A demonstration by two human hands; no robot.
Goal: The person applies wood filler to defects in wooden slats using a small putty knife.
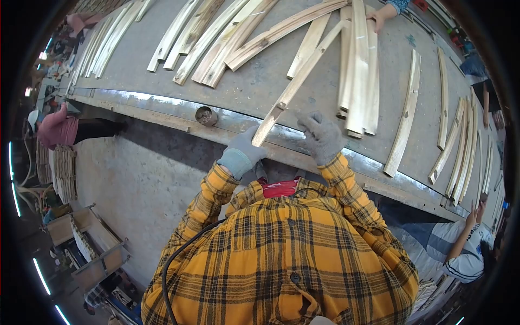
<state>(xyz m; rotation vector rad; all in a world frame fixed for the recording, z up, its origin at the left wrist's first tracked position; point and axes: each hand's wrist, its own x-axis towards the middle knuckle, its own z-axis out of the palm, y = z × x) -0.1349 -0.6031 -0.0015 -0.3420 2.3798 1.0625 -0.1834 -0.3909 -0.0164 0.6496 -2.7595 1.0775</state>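
My left hand [241, 150], in a grey glove, is closed around the near end of a long wooden strip [298, 81]. The strip slants away over the table, with dark knots along it; its far end reaches the other strips. To its right, my right hand [320, 136], also gloved, hovers at the table's near edge. Its fingers are curled together, apart from the held strip; whatever they may hold is too small to make out. Just beyond it lies a bundle of pale wooden strips [358, 76].
A small round tin [206, 116] stands on the metal edge [162, 102] of the grey table [254, 86]. More strips [216, 43] lie to the left and right. Across the table, another person's hand [382, 15] touches the bundle. Other people stand at far left [54, 127] and right [460, 246].
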